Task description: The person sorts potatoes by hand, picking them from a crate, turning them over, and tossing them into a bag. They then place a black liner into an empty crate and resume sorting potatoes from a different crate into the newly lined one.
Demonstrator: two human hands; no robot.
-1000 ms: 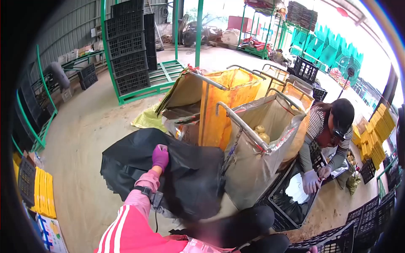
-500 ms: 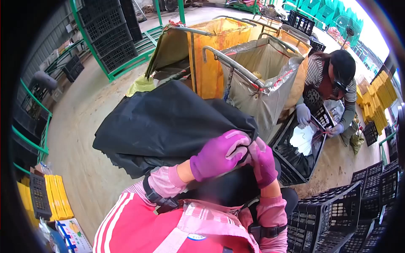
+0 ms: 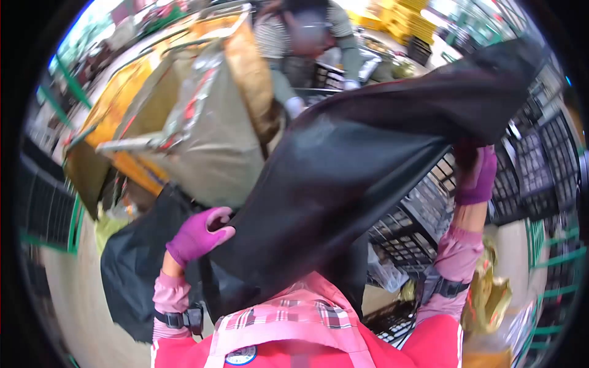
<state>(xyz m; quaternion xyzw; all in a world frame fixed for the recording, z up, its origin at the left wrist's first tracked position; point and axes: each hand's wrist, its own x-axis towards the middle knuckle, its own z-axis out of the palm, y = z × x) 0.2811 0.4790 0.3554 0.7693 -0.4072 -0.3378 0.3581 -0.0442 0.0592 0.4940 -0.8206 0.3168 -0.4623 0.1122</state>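
Observation:
A black plastic sheet or bag (image 3: 343, 153) stretches diagonally across the front of my body, up to the upper right. My right hand (image 3: 475, 175), in a purple glove, is closed on its right part; the fingertips are partly hidden by the plastic. At the sheet's lower left edge is my left hand (image 3: 202, 233), also gloved in purple, its fingers curled with a gap between them and the thumb. More black plastic (image 3: 132, 270) lies below and left of that hand.
A grey sack (image 3: 215, 147) on a metal frame and yellow sacks (image 3: 126, 89) stand at upper left. Beyond the sheet another person (image 3: 273, 40) bends forward, with gloved hands. Black crates (image 3: 540, 162) are stacked at right; a yellowish bag (image 3: 488, 297) lies lower right.
The view has swung right. My hands, earlier together at the folded black plastic, are now far apart, and one piece is spread between them, lifted up to the right.

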